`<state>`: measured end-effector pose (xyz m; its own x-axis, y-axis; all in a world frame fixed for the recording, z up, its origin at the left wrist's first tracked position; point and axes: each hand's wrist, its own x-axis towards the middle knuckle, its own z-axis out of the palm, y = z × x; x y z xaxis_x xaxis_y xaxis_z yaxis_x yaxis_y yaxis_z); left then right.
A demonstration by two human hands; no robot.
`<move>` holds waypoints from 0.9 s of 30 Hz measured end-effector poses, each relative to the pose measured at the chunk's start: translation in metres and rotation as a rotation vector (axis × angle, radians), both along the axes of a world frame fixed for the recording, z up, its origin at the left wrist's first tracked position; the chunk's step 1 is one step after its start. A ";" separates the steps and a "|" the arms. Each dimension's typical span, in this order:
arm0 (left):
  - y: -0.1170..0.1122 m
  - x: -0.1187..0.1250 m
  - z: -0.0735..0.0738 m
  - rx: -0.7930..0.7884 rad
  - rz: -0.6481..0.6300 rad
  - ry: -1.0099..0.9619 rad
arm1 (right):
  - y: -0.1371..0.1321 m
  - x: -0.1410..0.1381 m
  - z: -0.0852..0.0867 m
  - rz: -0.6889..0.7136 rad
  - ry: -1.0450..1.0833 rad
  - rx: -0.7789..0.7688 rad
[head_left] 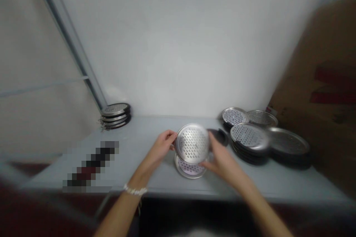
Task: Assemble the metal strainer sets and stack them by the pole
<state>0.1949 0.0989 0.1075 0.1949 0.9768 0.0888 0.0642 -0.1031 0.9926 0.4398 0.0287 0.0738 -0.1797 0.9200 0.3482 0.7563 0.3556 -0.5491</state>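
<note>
Both my hands hold a round perforated metal plate (191,143), tilted up toward me above the grey table (155,137). My left hand (162,146) grips its left rim with curled fingers. My right hand (222,159) holds its right and lower rim. Directly under it a second perforated plate (190,169) lies flat on the table. A dark round piece (221,135) lies just behind my right hand.
Stacks of perforated plates (250,137) crowd the right of the table, beside a brown cardboard box (325,92). A smaller stack (115,114) sits at the back left by a metal post. A white wall closes the back.
</note>
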 end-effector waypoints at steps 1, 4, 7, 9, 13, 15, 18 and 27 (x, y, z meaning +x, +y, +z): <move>0.001 0.001 -0.003 0.005 -0.003 0.022 | 0.000 0.000 0.000 -0.004 -0.037 -0.010; 0.004 0.006 -0.012 0.013 -0.013 0.077 | -0.001 0.001 -0.001 -0.018 -0.129 -0.026; 0.005 0.008 -0.018 0.041 0.000 0.153 | -0.001 0.002 -0.002 -0.006 -0.187 -0.040; 0.005 0.007 -0.020 0.075 0.014 0.230 | -0.002 0.003 -0.004 0.005 -0.197 -0.065; 0.006 0.004 -0.021 0.162 0.031 0.431 | -0.003 0.005 -0.006 0.018 -0.195 -0.145; 0.006 0.003 -0.020 0.196 0.036 0.537 | -0.003 0.005 -0.006 0.039 -0.193 -0.185; 0.006 0.003 -0.021 0.229 0.048 0.686 | -0.003 0.003 -0.006 0.066 -0.176 -0.213; 0.000 0.004 -0.024 0.241 0.037 0.952 | 0.001 -0.004 -0.016 0.061 -0.219 -0.205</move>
